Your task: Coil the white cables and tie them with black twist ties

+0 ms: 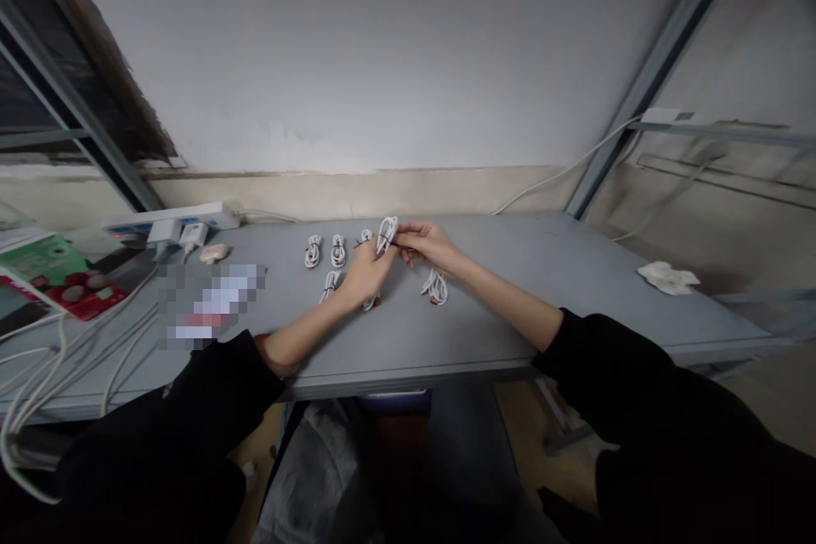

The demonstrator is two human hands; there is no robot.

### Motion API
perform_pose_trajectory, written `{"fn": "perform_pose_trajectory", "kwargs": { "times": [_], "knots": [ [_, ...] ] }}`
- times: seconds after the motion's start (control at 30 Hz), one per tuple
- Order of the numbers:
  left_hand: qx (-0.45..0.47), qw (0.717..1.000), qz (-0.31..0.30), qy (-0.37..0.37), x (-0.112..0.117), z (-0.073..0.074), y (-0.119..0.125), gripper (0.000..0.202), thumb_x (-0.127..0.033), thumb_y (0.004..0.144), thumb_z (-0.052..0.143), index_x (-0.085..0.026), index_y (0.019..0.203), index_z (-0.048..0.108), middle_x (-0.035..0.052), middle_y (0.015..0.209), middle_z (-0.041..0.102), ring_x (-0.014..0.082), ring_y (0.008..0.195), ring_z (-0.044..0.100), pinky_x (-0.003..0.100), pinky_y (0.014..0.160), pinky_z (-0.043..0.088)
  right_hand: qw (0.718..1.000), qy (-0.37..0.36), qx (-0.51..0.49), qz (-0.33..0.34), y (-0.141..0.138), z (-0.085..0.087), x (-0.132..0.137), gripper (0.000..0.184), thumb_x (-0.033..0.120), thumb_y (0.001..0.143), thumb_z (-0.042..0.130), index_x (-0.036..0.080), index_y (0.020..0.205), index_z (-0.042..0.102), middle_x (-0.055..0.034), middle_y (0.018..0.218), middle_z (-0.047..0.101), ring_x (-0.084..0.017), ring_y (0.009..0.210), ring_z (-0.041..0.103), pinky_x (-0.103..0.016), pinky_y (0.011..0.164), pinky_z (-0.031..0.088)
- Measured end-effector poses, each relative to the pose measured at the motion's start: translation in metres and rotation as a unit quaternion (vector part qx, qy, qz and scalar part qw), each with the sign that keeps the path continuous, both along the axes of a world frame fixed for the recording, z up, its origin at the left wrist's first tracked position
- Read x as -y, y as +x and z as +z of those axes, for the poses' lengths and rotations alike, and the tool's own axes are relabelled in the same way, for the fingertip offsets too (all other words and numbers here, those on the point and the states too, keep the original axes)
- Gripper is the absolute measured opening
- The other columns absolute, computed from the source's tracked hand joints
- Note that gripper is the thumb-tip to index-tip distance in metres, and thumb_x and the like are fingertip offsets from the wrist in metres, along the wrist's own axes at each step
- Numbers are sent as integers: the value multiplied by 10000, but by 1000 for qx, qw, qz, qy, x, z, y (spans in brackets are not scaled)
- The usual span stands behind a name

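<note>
A coiled white cable (387, 235) stands upright in my left hand (368, 274), gripped between thumb and fingers above the grey table. A thin black twist tie (395, 245) runs round its middle. My right hand (430, 246) is closed in a pinch at the coil's right side, on the end of the tie. Left of the hands lie more tied cable coils (312, 252), (337, 251), one of them a coil (330, 284) near my left wrist. Another coil (371, 303) is partly covered by my left hand. Below my right hand rests a looser cable coil (435, 287).
A power strip (204, 214) with plugged-in chargers sits at the back left. Nearby are a small pinkish case (214, 253), a blurred-out item (213, 302), a green and red box (60, 276) and loose white cords (48, 374). Crumpled tissue (668, 278) lies at the right.
</note>
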State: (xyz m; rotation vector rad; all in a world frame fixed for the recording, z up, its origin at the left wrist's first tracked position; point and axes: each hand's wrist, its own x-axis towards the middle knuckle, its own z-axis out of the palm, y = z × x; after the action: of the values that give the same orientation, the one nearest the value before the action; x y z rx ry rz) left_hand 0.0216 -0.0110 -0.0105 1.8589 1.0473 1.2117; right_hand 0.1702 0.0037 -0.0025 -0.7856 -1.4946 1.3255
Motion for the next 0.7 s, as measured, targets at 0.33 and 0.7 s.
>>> {"fn": "perform_pose_trajectory", "kwargs": {
  "times": [0.33,0.7],
  "knots": [
    [91,992,-23,-80,4,3,5,329,-331,885,423,-186,593,471,-24,487,429,71,409,314,219,411,226,999,41,-2,-11,-6,3,10,248,330,697,791,186,891,731,22,594,598,-94,547,512,-223,469,402],
    [90,994,-20,-55,1,-1,6,367,-398,917,424,-188,618,459,-28,499,433,62,409,314,214,416,245,996,66,14,-58,-10,3,13,322,382,709,779,177,955,746,26,560,578,-94,524,484,-232,466,390]
  ]
}}
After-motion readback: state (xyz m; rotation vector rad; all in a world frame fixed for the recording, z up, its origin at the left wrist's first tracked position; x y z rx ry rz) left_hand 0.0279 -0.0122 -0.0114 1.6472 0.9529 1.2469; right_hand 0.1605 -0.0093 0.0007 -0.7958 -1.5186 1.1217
